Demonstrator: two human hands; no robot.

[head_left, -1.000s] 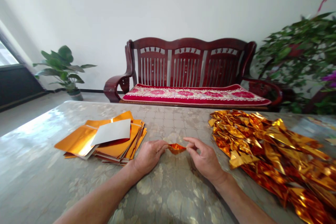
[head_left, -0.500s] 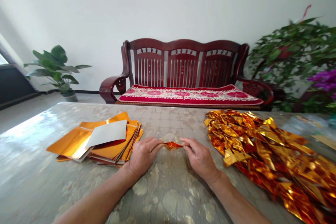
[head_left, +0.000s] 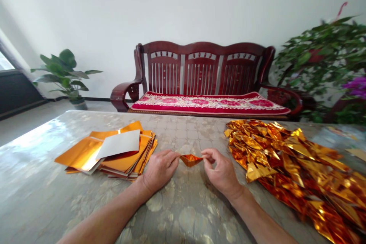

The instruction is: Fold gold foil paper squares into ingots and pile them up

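Observation:
Between my two hands is a small boat-shaped piece of folded gold foil paper [head_left: 191,159], its pointed ends stretched out sideways. My left hand [head_left: 161,166] pinches the left tip between thumb and finger. At the other tip, my right hand [head_left: 219,170] pinches with thumb and forefinger, the rest of its fingers curled. To the left lies a stack of gold foil sheets [head_left: 126,164], with one sheet [head_left: 120,144] on top showing its pale side. A large heap of folded gold foil pieces [head_left: 286,160] spreads over the right of the table.
The table [head_left: 183,213] has a patterned, glossy cover. Clear plastic wrapping [head_left: 337,135] lies at its far right. Behind stands a dark red wooden bench [head_left: 200,76] with a red floral cushion [head_left: 211,103]. Potted plants [head_left: 65,78] flank it.
The folded paper shows more of its front side and looks deeper and wider now. My right hand has shifted slightly right. The whole view has drifted a little.

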